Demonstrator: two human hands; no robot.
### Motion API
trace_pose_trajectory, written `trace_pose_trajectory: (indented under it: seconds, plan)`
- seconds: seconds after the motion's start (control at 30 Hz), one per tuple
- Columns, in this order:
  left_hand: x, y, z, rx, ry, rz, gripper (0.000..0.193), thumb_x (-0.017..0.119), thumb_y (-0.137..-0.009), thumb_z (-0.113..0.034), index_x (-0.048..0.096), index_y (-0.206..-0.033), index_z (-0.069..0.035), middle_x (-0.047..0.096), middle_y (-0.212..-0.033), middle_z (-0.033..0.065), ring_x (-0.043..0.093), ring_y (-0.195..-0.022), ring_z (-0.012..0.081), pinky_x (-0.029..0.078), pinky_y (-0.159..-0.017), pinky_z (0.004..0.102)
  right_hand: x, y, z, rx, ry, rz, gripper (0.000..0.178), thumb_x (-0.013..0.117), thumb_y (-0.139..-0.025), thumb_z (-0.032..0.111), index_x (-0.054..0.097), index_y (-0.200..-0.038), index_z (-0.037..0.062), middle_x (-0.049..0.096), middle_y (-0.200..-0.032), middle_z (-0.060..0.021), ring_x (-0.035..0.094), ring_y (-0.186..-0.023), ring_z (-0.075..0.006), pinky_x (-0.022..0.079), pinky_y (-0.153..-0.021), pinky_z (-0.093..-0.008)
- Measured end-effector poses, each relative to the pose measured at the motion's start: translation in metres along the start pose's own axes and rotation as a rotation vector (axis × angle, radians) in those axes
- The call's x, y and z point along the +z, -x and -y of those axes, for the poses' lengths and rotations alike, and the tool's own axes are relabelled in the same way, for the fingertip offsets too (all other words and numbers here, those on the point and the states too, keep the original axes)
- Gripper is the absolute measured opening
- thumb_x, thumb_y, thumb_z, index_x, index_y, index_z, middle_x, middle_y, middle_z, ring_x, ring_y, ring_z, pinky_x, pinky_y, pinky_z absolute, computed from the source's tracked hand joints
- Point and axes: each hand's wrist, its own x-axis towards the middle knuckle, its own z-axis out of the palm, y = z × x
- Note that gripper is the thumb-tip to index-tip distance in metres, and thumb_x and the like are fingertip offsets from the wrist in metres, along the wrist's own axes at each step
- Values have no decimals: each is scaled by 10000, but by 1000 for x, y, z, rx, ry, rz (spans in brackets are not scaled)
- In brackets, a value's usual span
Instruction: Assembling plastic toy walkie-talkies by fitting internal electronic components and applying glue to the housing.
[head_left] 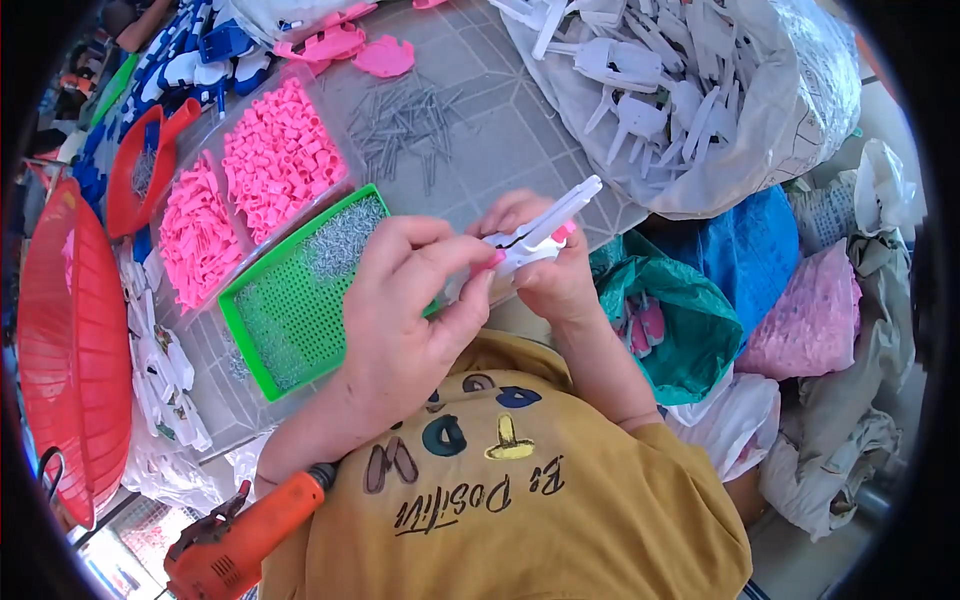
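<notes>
In front of my chest, my right hand (555,275) is closed around a white plastic part (550,222) with a long narrow arm pointing up and to the right. Some pink shows on that part beside the fingers. My left hand (405,300) pinches a small pink plastic piece (495,260) against the white part's near end. Below the left hand lies a green perforated tray (320,340) of small metal pins. Farther back, a clear divided box (258,245) holds many small pink pieces. Fingers hide where the pink piece meets the white part.
Grey metal pins (405,125) lie loose on the table (490,100). A sack (780,120) of white plastic parts stands at the far right, above a green bag (700,330). An orange power tool (245,540) is at lower left, near a large red basin (75,350).
</notes>
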Motion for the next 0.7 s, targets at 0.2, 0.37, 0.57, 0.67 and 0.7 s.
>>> trace_pose_trajectory:
  seconds: [0.2,0.37,0.57,0.67,0.7]
  plan:
    - [-2,-2,4,103,21,92,170,710,-824,2,651,-980,-30,575,-970,103,601,-851,249,504,-677,329,-2,-2,2,-23,33,78,461,854,-708,139,643,-1100,19,595,-1127,-138,640,-1053,-294,516,-918,-412]
    - [-2,0,3,33,89,142,172,684,-862,-5,607,-1015,-18,557,-1006,115,587,-855,241,505,-686,330,-5,-4,4,-33,92,140,447,867,-692,148,665,-1067,14,596,-1121,-149,636,-1045,-280,511,-919,-395]
    - [10,8,6,62,43,48,167,654,-896,-2,570,-1041,-7,539,-1016,122,561,-817,223,504,-674,309,-3,-3,-1,-78,121,141,472,884,-675,143,662,-1071,15,599,-1109,-148,644,-1043,-299,517,-906,-412]
    - [13,11,8,76,47,0,169,645,-903,5,559,-1048,0,529,-1019,134,556,-809,220,503,-664,300,-1,-3,-3,-126,72,143,482,889,-666,125,656,-1073,16,600,-1098,-142,649,-1043,-321,523,-896,-430]
    - [13,11,8,75,56,-5,170,643,-905,7,554,-1049,2,525,-1021,139,556,-808,219,502,-659,297,-1,-3,-3,-122,79,140,482,888,-666,114,653,-1075,17,599,-1097,-140,651,-1042,-328,525,-891,-434]
